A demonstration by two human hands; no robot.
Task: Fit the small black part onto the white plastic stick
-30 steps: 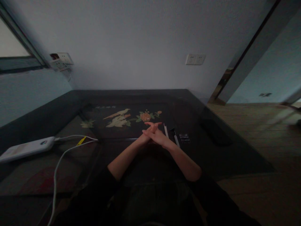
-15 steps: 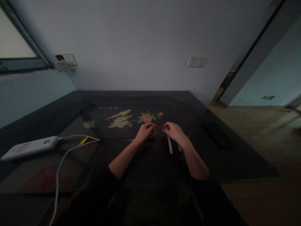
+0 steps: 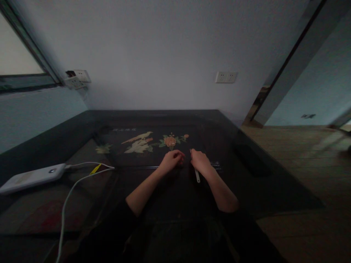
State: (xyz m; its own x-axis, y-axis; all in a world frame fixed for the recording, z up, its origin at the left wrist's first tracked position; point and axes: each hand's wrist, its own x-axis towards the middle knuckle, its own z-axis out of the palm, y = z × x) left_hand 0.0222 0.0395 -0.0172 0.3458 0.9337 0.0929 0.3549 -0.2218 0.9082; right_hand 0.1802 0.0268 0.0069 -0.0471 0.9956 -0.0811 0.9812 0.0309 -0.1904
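White slim strip [image 3: 197, 176] protrudes beneath the right hand [image 3: 200, 160], fingers bent, grip undeterminable; left hand [image 3: 170, 161] nearby, fingers loosely curled, released, at the dark table [image 3: 164, 199]

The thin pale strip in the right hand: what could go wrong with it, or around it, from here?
The thin pale strip might slip or twist, since the right hand covers its middle and its lower end sticks out. A shift of that hand might nudge the small shiny thing beside it. The white cable leaves the picture near the left sleeve; a snag might tug the white device it is plugged into.
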